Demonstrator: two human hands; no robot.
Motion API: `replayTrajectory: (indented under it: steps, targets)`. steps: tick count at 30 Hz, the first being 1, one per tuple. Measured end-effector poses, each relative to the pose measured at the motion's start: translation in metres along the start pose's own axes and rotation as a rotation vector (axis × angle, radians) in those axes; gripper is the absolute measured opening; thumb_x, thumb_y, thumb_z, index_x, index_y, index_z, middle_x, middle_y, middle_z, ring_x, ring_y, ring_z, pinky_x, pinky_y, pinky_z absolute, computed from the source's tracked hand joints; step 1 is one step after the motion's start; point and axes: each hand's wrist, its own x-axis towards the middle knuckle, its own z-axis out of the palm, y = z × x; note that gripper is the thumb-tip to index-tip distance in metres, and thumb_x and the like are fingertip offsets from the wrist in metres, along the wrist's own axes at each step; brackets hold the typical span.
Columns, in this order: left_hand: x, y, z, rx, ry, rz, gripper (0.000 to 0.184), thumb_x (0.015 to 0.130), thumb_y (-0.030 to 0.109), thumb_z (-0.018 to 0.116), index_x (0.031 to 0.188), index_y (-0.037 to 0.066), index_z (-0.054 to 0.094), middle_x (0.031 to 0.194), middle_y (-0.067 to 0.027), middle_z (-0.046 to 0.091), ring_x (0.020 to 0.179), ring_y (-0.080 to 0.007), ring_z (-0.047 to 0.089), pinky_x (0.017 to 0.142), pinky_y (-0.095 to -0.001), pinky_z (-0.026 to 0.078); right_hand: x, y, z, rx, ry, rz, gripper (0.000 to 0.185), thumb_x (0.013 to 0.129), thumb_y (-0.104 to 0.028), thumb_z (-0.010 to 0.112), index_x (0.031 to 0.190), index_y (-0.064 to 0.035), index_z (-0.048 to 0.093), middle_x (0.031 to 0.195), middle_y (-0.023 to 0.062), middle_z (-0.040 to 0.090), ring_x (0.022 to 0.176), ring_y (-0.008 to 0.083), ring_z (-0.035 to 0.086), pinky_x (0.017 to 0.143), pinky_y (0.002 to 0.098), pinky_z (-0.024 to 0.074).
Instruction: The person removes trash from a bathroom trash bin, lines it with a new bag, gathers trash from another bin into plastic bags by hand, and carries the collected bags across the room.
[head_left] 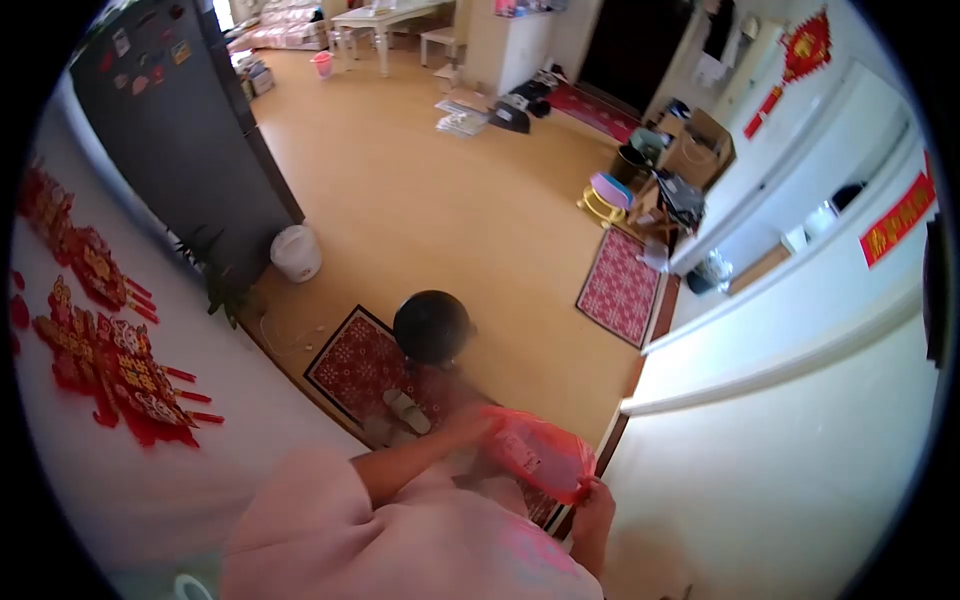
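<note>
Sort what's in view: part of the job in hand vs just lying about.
Job in hand:
- red plastic bag, at the left hand and right hand
- probably the black round container, close by

Lying about, apparently:
- white bin
- small stool
- cardboard box

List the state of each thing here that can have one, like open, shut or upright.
Translucent red plastic bag, spread out, gripped at one end by the right hand; the blurred left hand is at the other end.
Tall dark grey refrigerator, shut.
Black round bin, upright, inside too dark to tell.
White round bin, upright.
Brown cardboard box, open.
</note>
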Motion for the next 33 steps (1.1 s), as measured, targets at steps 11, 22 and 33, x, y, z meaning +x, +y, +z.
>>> replayTrajectory:
  steps: [11,22,33]
  targets:
    - [-0.237,-0.343,0.093,0.5,0.188,-1.098,0.03,0.088,0.018,0.055,0.116,0.011,0.063,0.115,-0.0123,0.065,0.111,-0.0292,0.058,0.096,-0.0436,0.044,0.165,-0.102,0.172,-0.245,-0.615,0.192,0.015,0.087,-0.011,0.054,0.094,-0.0012,0.063,0.087,0.0055,0.061,0.072,0.0155,0.054,0.069,0.0277,0.0434]
    - [-0.437,-0.237,-0.159,0.291,1.439,-1.388,0.038,0.087,0.022,0.059,0.122,0.008,0.056,0.12,-0.0144,0.061,0.116,-0.0298,0.054,0.099,-0.0431,0.042,0.159,-0.129,0.308,-0.369,-0.738,-0.133,0.015,0.087,-0.009,0.054,0.094,-0.0002,0.064,0.084,0.0018,0.061,0.075,0.0097,0.052,0.072,0.0239,0.0419]
    - [-0.383,-0.28,-0.236,0.242,1.295,-1.237,0.049,0.086,0.026,0.063,0.128,0.006,0.05,0.125,-0.0165,0.057,0.121,-0.0304,0.05,0.102,-0.0425,0.039,0.119,-0.12,0.394,-0.366,-0.778,-0.219,0.014,0.089,-0.008,0.055,0.095,0.0014,0.064,0.087,0.0042,0.063,0.082,0.0103,0.057,0.078,0.0239,0.0457]
